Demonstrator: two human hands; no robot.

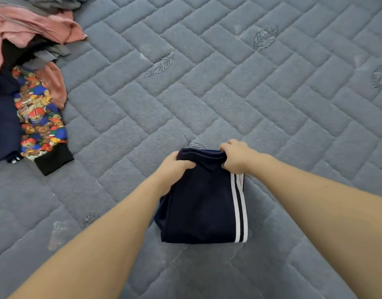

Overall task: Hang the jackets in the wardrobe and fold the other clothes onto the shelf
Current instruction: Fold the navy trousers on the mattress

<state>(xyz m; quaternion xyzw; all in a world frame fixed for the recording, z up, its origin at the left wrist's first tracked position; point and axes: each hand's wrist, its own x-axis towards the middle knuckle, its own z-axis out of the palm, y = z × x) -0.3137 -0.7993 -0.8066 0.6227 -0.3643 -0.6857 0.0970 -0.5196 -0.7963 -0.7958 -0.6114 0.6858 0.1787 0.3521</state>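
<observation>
Two hands on one garment. Left hand (177,164) and right hand (236,157) each clench a far corner of the navy striped garment (198,203), fingers curled into the cloth w/ thumbs under, approx. symmetric.

Garment: dark navy, two white stripes down its right edge, already folded to a compact rectangle. Lies on the quilted grey mattress (272,93), close to the person, centre-bottom of view. Near edge rests flat on the mattress; far edge is bunched in the grips and looks slightly raised. Type unclear, prob. track shorts or trousers; can't confirm from this angle.

Why held so (judgement): gripping both far corners keeps the layers aligned. Suits either one more fold toward the body or lifting the bundle whole w/o it falling open.

Unsorted pile (30,39) at far left, well apart from the hands: pink, grey and black items heaped. Just below it a bear-print garment (41,117) w/ black hem, beside a dark navy piece. Pile sits off to the side, leaving open mattress as a working surface.

Wardrobe and shelf: not in view.

Progress (judgement): this item near done folding; several pieces left. Risk: loose layers could slip if lifted by corners only; support from beneath would be safer.
</observation>
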